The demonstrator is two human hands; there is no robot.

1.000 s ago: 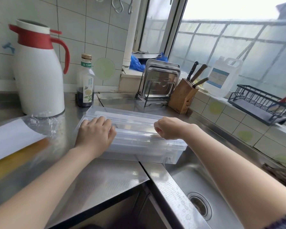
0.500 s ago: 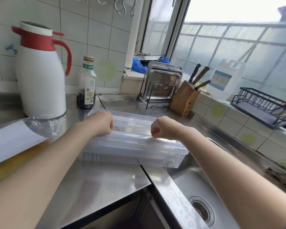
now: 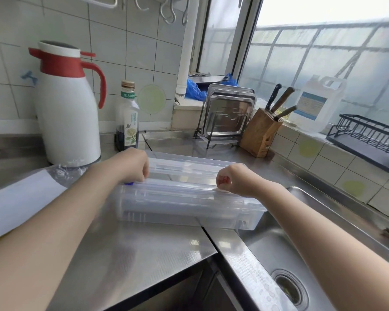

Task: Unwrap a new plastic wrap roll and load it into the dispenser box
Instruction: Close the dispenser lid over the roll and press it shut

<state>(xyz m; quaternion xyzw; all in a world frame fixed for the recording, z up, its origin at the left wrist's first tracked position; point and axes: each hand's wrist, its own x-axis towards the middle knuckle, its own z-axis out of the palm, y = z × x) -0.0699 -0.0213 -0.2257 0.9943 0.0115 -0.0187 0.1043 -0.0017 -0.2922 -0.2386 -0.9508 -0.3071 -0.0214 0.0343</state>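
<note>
Dispenser box: a clear plastic dispenser box (image 3: 189, 203) lies lengthwise on the steel counter (image 3: 130, 250), its right end reaching over the rim of the sink (image 3: 301, 254).
Lid: the clear lid (image 3: 189, 167) stands tipped back along the far side of the box.
Roll: a pale roll shape shows faintly through the front wall of the box; I cannot tell more about it.
Left hand: the left hand (image 3: 133, 163) is at the left end of the box's upper front edge, fingers curled down over that edge, gripping it; a small blue part (image 3: 129, 182) shows just under the fingers.
Right hand: the right hand (image 3: 231, 178) is at the same edge further right, fingers curled in and pinching the edge; the fingertips are hidden behind the hand.
Wrapper: crumpled clear wrapping (image 3: 65, 170) lies on the counter left of the box, at the foot of the jug, beside a white sheet (image 3: 20, 205).
Jug: a white jug (image 3: 67, 108) with a red collar and handle stands at the back left.
Bottle: 1 dark bottle (image 3: 127, 118) stands right of the jug, just behind the left hand.
Trays: steel trays (image 3: 228, 113) stand upright in a rack at the back.
Knife block: a wooden block (image 3: 259, 133) holds 3 knives, right of the trays.
Ledge: a white canister (image 3: 319, 104) and a black wire rack (image 3: 368, 140) sit on the tiled ledge under the window.
</note>
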